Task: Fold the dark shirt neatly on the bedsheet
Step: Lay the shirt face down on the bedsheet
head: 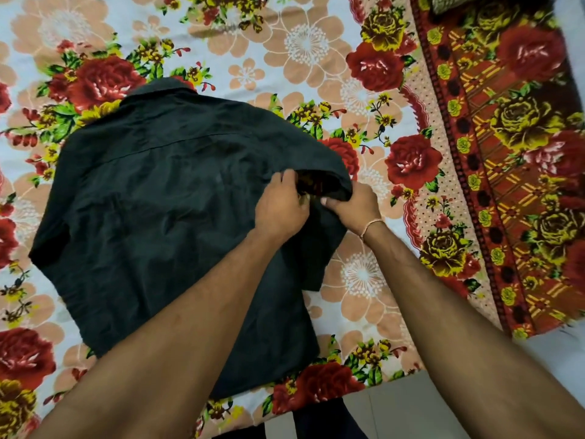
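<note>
Dark shirt (164,223) back-up on bedsheet (364,280); left hand (280,207), right hand (354,204) apparently pinching right sleeve opening.

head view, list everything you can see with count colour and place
dark shirt: one, black, lying back-up on the bedsheet, collar at the far end, its right sleeve lifted by both hands
bedsheet: one, pale with peach and red flowers, spread under the shirt
blanket: one, red and brown with yellow roses, along the right side of the bedsheet
floor: pale tiles, bottom right past the sheet's edge
bracelet: one, thin, pinkish, on the right wrist
left hand: one, gripping the sleeve opening
right hand: one, pinching the sleeve's hem beside the left hand
</note>
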